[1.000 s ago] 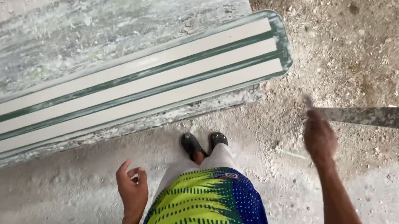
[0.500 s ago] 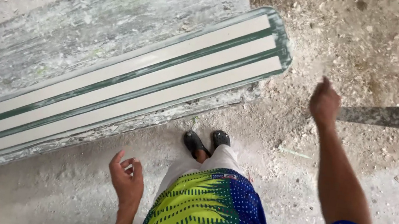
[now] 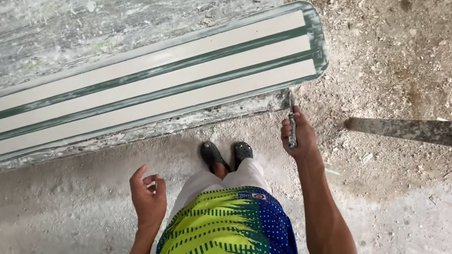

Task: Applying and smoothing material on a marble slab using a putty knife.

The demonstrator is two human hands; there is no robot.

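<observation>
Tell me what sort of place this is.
Probably a rough plaster or moulding workshop. A long white strip with green stripes lies on a plaster-smeared workbench, the ground is dusty with white powder and debris, and the right hand holds a thin scraper-like tool at the bench edge.

Scraper [image 3: 291, 124] handle hidden in right hand [image 3: 299, 140]; moulding [image 3: 125, 92] cut off left.

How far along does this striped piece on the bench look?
The long moulding already shows smooth cream bands and green stripes along its length. In hand: the right hand grips a thin scraper-like tool at the near corner of the moulding's rounded end. The left hand hangs empty. Rough, crusted residue lines the bench edge below it, so trimming there looks unfinished.
</observation>
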